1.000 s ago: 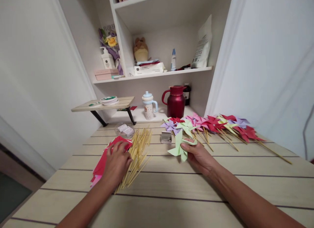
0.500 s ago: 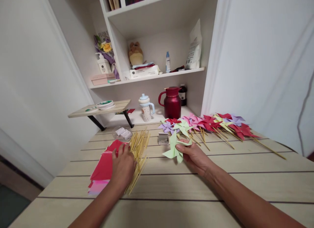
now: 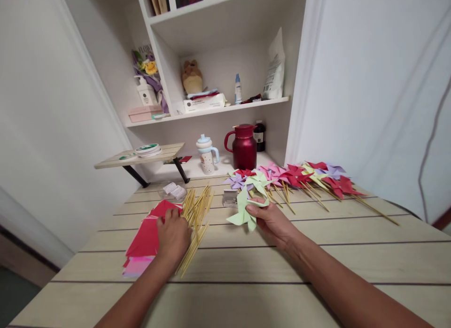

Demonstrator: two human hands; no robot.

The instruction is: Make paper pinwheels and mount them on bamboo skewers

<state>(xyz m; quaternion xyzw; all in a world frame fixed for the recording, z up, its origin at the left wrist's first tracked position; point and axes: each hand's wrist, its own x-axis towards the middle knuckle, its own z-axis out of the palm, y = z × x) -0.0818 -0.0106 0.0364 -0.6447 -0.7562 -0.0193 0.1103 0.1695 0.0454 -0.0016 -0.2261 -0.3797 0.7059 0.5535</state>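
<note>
Pinching a pale-green folded-paper pinwheel (image 3: pixel 244 212) by one blade, the right hand (image 3: pixel 274 221) should find it light but crease-prone; whether the left hand (image 3: pixel 173 235) grips is unclear.

A home: white shelves (image 3: pixel 211 110) at upper centre carry a plush toy (image 3: pixel 192 79), with a pump bottle (image 3: pixel 145 92) and flowers (image 3: pixel 150 67) towards upper left. A cup (image 3: pixel 207 159) and jug (image 3: pixel 244 149) stand mid-frame; what may be books (image 3: pixel 159 1) are cropped at the top.
</note>
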